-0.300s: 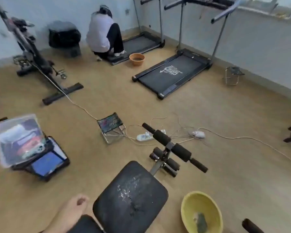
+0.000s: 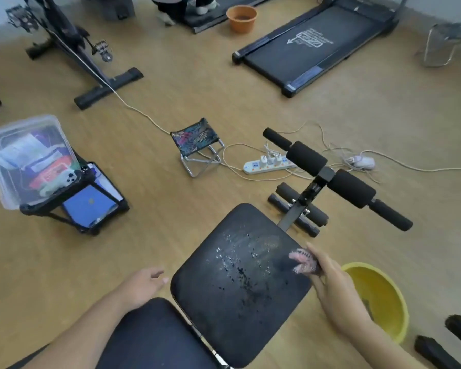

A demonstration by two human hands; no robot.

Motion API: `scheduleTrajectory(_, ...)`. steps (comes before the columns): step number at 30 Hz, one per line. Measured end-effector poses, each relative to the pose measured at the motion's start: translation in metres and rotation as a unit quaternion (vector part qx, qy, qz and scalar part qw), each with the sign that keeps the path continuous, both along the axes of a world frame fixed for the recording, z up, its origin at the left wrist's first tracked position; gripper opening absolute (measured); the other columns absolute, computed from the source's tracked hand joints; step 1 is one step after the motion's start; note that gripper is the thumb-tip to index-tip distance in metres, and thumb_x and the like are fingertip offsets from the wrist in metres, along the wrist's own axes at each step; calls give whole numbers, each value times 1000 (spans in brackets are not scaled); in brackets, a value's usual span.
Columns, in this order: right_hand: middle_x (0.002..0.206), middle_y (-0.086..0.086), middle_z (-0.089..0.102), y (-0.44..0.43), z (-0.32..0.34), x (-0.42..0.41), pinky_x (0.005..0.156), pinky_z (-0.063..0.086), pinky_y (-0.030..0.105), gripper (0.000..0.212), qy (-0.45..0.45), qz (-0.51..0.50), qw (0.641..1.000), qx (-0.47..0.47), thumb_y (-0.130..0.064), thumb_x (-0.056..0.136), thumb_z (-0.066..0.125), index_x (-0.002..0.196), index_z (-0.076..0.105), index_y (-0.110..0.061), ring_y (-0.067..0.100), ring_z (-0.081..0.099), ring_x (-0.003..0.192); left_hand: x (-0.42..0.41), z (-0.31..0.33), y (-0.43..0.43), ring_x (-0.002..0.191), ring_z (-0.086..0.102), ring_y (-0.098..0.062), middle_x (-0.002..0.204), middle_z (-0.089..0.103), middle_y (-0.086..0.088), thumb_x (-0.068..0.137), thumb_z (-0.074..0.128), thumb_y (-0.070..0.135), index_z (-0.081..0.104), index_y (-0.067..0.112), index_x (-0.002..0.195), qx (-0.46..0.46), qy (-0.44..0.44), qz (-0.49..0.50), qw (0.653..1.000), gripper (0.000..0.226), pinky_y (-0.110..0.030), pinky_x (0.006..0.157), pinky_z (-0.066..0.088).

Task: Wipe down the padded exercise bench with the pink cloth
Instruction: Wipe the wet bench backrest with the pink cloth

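The padded bench (image 2: 240,283) ran from lower left toward upper right. The right hand (image 2: 333,286) clutched the pink cloth (image 2: 302,262) at its right edge; the left hand (image 2: 141,286) hung open over bare floor (image 2: 149,235).

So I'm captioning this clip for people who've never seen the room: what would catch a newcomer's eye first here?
Probably the black bench pad in the bottom centre, its surface flecked with pale marks, with the right hand pressing a pink cloth at its right edge. Next, the yellow basin on the floor just right of it. The left hand hovers open left of the pad.
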State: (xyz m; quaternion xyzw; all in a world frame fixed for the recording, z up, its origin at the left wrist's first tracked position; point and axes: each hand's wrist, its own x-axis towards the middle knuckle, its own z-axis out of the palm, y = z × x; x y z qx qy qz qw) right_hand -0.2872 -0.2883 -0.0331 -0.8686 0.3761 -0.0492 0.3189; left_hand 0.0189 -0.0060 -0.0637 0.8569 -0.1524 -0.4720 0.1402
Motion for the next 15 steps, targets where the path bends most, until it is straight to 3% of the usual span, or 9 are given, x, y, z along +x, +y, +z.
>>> scheduleTrajectory(3,120,1,67,2,-53,31,101,40,17,35,-31,-8,998,-48,6,96,63,123,65,-16,16,57,111,6,-28,-8,129,51,-12,142,56,1,97,56,20,58,16,138,-31,61,9,998,41,-22,106,32)
scheduleTrajectory(6,131,8,65,33,-94,35,118,38,33,40,-31,-47,997,-57,20,93,59,120,70,-7,25,57,129,11,-51,-5,108,64,-15,130,65,-9,92,63,5,65,6,128,-57,109,97,988,37,-21,89,51)
scheduleTrajectory(8,135,9,65,78,-121,27,123,24,19,46,-67,-110,990,-61,24,88,61,123,69,-4,20,50,137,16,-59,-3,98,69,-14,119,69,-13,85,70,2,71,7,117,-73,111,135,982,32,-17,75,57)
scheduleTrajectory(9,134,8,65,104,-127,39,121,25,15,40,-87,-95,990,-66,20,91,59,122,70,-2,15,49,137,17,-64,-2,96,70,-16,115,70,-15,82,73,1,73,8,111,-76,112,148,980,30,-19,73,58)
scheduleTrajectory(11,127,16,69,157,-125,59,110,47,28,28,-139,205,969,12,9,92,56,116,72,6,24,61,128,19,-70,-2,97,72,-23,110,71,-19,79,75,-3,73,10,104,-77,106,162,978,28,-27,77,59)
scheduleTrajectory(12,122,26,71,173,-126,63,100,56,39,26,-165,394,904,-30,4,89,61,112,72,13,36,68,117,20,-73,-3,96,72,-24,109,71,-21,78,76,-3,73,13,101,-74,102,162,979,28,-29,78,59)
scheduleTrajectory(13,123,29,69,177,-132,62,94,59,52,28,-206,521,828,30,2,91,62,115,70,14,44,68,114,21,-76,-4,93,72,-23,108,71,-20,77,77,-3,73,16,97,-73,98,160,980,28,-29,75,60)
scheduleTrajectory(14,135,23,64,165,-129,64,104,47,63,30,-145,530,833,61,-4,102,55,128,64,9,41,62,124,21,-78,-4,89,73,-20,106,71,-18,76,78,-3,73,18,93,-70,94,156,981,27,-26,70,60)
scheduleTrajectory(15,144,12,59,142,-120,68,115,38,59,31,-106,480,866,87,-12,112,45,138,56,1,30,55,134,23,-80,-5,84,74,-18,104,71,-16,76,79,-1,73,17,91,-64,92,151,982,25,-22,66,60)
